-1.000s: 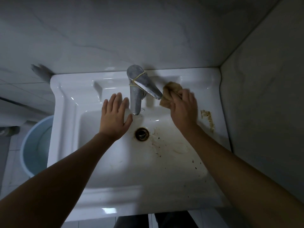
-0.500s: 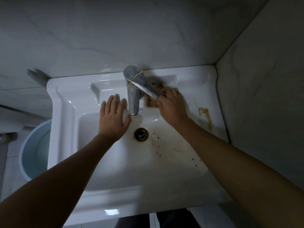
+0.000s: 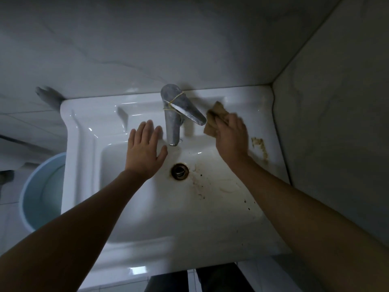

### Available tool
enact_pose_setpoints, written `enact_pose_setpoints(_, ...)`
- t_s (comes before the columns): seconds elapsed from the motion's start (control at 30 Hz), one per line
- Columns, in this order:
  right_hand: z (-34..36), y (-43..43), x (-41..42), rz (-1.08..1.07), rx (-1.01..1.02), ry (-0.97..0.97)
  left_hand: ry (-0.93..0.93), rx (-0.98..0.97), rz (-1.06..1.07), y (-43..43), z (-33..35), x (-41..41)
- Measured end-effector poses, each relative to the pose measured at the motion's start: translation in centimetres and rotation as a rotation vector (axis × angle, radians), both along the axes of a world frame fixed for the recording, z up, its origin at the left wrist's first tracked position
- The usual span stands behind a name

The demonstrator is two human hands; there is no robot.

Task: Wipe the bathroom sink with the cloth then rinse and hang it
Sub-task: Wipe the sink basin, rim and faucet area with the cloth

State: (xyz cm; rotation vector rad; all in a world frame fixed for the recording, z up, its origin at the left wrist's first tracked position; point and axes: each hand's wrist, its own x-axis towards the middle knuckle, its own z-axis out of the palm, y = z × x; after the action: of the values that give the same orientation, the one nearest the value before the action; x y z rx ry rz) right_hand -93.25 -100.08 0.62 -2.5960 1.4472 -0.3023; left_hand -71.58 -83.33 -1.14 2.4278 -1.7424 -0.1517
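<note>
A white sink [image 3: 84,157] fills the middle of the view, with a rusty drain [image 3: 179,171] and brown stains across the right half of the bowl. My right hand [image 3: 231,138] presses a crumpled brown cloth [image 3: 213,119] onto the back ledge, just right of the chrome tap [image 3: 173,121]. The tap's lever has a yellow rubber band around it. My left hand [image 3: 145,152] lies flat with fingers spread on the bowl's back edge, left of the spout, and holds nothing.
A brown dirt patch [image 3: 260,147] sits on the right ledge near the grey wall [image 3: 336,144]. A light blue bucket [image 3: 37,192] stands on the floor to the left. Marble wall tiles rise behind the sink.
My right hand slid the cloth left under the tap lever, then back right along the ledge. The left hand stayed in place.
</note>
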Motion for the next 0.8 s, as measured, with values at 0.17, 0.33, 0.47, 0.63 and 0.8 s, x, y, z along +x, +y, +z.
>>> enact_pose_setpoints(0.17, 0.6, 1.2, 5.7, -0.13, 0.075, -0.074, -0.008, 0.0, -0.016, 0.2, -0.3, 0.3)
enact_pose_setpoints(0.33, -0.2, 1.8, 4.3, 0.047, 0.013, -0.027, -0.013, 0.007, -0.004, 0.3, -0.4, 0.1)
enact_pose_setpoints(0.47, -0.2, 1.2, 1.6, 0.029, 0.04, 0.068, -0.002, -0.013, -0.009, 0.2, -0.3, 0.2)
enact_pose_setpoints(0.63, -0.1, 0.7, 1.8, -0.086, 0.091, 0.103, -0.007, -0.011, -0.021, 0.3, -0.6, 0.4)
enact_pose_setpoints(0.8, 0.3, 1.6, 6.1, -0.118, 0.098, -0.021, -0.016, 0.011, -0.02, 0.2, -1.0, 0.4)
